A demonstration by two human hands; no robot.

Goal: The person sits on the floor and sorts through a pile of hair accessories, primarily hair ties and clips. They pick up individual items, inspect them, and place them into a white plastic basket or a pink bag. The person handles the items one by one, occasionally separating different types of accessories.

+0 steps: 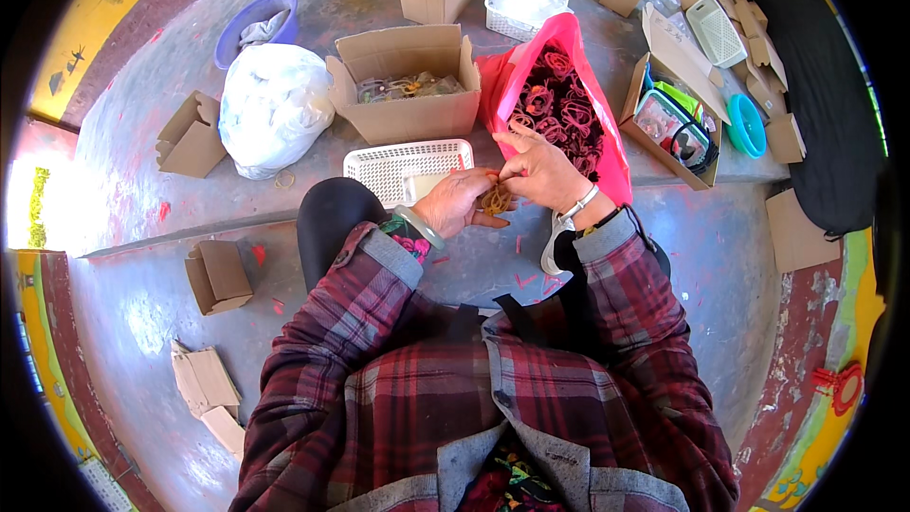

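A small bundle of yellow-brown looped cord (pixel 495 199) hangs between my two hands. My left hand (pixel 453 203), with a pale bangle at the wrist, closes on its left side. From the right, my right hand (pixel 546 171) pinches the top of the bundle between thumb and fingers. Just beyond my hands lies a white perforated plastic basket (pixel 379 167) with something pale in it. A pink bag (pixel 607 123) stands open by my right hand. It is filled with bundles of dark red and pink cord (pixel 569 100).
An open cardboard box (pixel 408 118) of small packed items stands past the basket. To its left are a white plastic sack (pixel 273 109) and a purple basin (pixel 248 24). On the right, a carton (pixel 654 137) holds mixed goods near a turquoise basin (pixel 746 126). A step edge crosses the floor.
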